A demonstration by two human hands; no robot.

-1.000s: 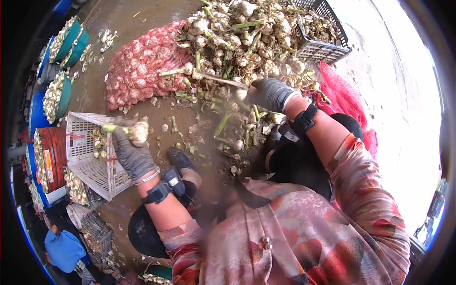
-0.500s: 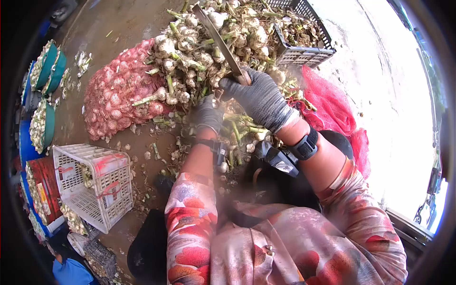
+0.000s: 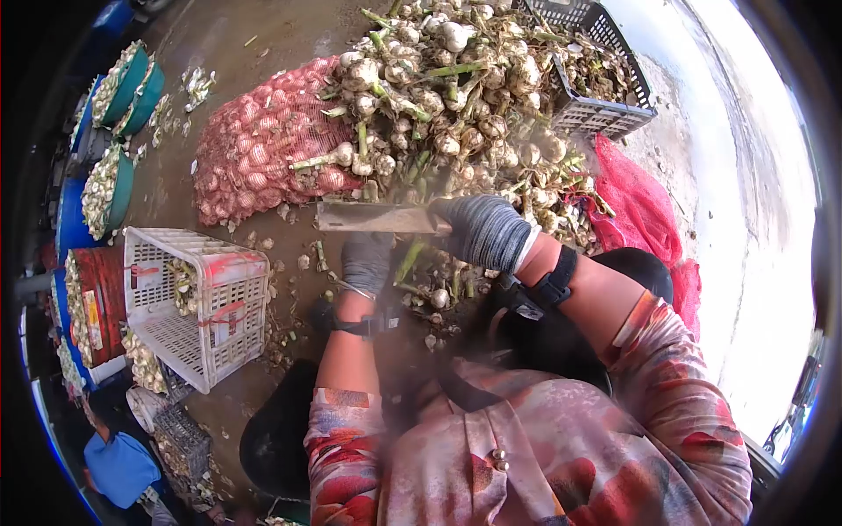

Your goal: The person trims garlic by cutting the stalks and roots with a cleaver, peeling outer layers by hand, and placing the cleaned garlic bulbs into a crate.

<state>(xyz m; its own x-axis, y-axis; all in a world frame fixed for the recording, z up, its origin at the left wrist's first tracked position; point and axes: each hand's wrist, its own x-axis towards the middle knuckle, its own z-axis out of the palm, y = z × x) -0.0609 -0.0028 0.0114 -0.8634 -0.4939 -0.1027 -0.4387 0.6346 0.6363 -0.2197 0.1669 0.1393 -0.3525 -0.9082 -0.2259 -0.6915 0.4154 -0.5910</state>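
Note:
My right hand (image 3: 491,232), in a grey knit glove, is closed around the handle of a knife. The wide, flat knife blade (image 3: 373,217) lies level and points left. Just below the blade is my left hand (image 3: 365,263), gloved in grey too; the blade covers its fingers, so their grip cannot be made out. Beyond both hands rises a heap of garlic bulbs with stems (image 3: 447,96). Cut green stems (image 3: 408,263) and a loose bulb (image 3: 439,298) lie on the ground beneath my hands.
A red mesh sack full of garlic (image 3: 263,149) rests left of the heap. A black crate (image 3: 605,112) stands behind it, and an empty-looking red net (image 3: 636,197) lies at right. A white crate (image 3: 237,316) lies tipped at left, near green tubs (image 3: 121,188) and a person in blue (image 3: 123,469).
The knife has swung from pointing up and away to lying level over my left hand. My left hand has moved left and closer to me. The whole view has shifted slightly.

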